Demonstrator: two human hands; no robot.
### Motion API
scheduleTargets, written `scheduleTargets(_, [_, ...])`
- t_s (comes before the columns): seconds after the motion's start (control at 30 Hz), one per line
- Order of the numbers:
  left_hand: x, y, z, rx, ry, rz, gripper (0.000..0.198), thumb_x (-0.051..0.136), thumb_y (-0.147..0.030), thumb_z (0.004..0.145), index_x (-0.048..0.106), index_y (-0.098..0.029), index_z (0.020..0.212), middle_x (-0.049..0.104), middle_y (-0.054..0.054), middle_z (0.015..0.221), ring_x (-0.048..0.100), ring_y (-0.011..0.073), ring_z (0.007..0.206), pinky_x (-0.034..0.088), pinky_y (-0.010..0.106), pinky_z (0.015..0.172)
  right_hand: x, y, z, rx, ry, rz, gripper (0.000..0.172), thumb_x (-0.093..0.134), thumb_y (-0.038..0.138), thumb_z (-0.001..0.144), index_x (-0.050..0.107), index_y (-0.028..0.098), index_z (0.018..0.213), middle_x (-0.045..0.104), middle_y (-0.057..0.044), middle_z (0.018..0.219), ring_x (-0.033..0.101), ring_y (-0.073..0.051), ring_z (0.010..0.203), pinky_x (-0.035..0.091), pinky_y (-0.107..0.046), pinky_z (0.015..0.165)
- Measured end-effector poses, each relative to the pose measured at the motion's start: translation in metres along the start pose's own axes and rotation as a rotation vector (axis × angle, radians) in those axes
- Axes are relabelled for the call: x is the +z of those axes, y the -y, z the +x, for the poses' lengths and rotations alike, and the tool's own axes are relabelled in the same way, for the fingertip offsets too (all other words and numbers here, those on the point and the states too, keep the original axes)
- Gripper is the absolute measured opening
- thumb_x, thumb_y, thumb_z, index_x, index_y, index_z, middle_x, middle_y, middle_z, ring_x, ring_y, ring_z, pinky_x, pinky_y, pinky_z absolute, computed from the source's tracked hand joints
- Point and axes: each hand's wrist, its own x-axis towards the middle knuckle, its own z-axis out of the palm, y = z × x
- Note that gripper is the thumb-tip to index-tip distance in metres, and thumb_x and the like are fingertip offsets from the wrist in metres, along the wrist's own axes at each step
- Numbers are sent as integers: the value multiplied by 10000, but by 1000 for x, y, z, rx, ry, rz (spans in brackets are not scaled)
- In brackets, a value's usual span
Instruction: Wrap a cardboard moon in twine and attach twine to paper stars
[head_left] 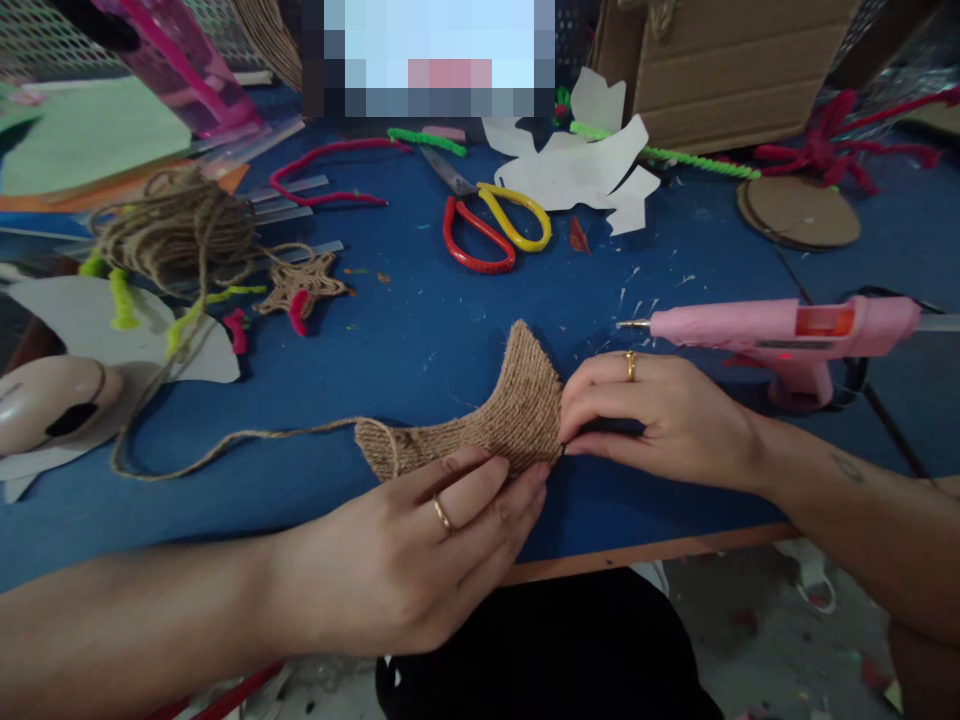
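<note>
A curved, twine-covered piece (pixel 487 415) lies on the blue table near its front edge, its surface made of close rows of brown jute twine. My left hand (pixel 450 540) rests over its lower edge with the fingers laid along it. At the piece's right edge, my right hand (pixel 637 410) pinches with thumb and fingertips; what the tips grip there is partly hidden. From the piece's left end a loose strand of twine (pixel 255 435) runs left and up to a tangled twine bundle (pixel 176 225). A pink glue gun (pixel 810 335) lies beyond my right hand, its nozzle facing left.
Scissors (pixel 495 225) with red and yellow handles lie at the middle back, near white paper cutouts (pixel 577 175). Round cardboard pieces (pixel 799 212) sit at the right. A twine star (pixel 304 285), pipe cleaners (pixel 330 150) and a beige rounded device (pixel 56 400) are on the left.
</note>
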Motion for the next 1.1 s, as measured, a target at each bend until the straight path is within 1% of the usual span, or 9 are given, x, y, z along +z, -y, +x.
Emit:
scheduleTargets(0.17, [1,-1,0,1,-12,1,334,526,-150,892,620,-81,1205,575,144,1339,546,274,1210,482,402,1030,2,1,1,-14,-28,-9,111,579,185,910,670,183,846,699,-30,872,644,-133,843,500,-249,777])
scheduleTargets(0.27, [0,-1,0,-9,-2,-4,325,536,-158,893,622,-102,1202,569,133,1348,533,267,1228,477,396,1035,2,1,1,-21,-38,-7,106,585,176,905,669,178,841,697,-30,863,643,-130,836,495,-241,775])
scheduleTargets(0.37, [-1,-2,-1,-9,12,-7,330,537,-156,892,616,-98,1207,566,134,1351,532,269,1230,471,399,1041,3,1,1,-20,-40,7,96,595,173,898,669,174,836,695,-30,859,643,-127,832,494,-235,773])
scheduleTargets(0.6, [-2,2,3,-18,23,-24,307,499,-172,922,615,-118,1201,528,118,1396,569,242,1155,492,371,990,2,0,1,11,-28,13,122,579,191,907,672,189,828,700,-24,859,648,-132,835,506,-244,768])
scheduleTargets(0.73, [-3,4,5,-25,44,-31,316,482,-157,925,603,-123,1215,562,103,1361,565,243,1149,503,362,960,1,0,1,24,-20,24,125,578,189,907,673,192,826,702,-23,860,651,-135,836,509,-246,769])
scheduleTargets(0.9, [-3,4,6,-37,67,-36,317,463,-153,932,599,-134,1218,569,92,1353,556,237,1148,500,358,963,-1,0,1,37,-5,53,133,561,154,910,671,186,844,696,-26,869,648,-129,838,506,-238,765])
scheduleTargets(1.1, [-3,5,7,-34,55,-26,305,505,-174,924,604,-132,1209,581,105,1331,567,234,1121,498,351,952,1,1,1,45,-13,60,113,587,218,905,671,182,838,686,-32,859,636,-141,828,502,-255,754])
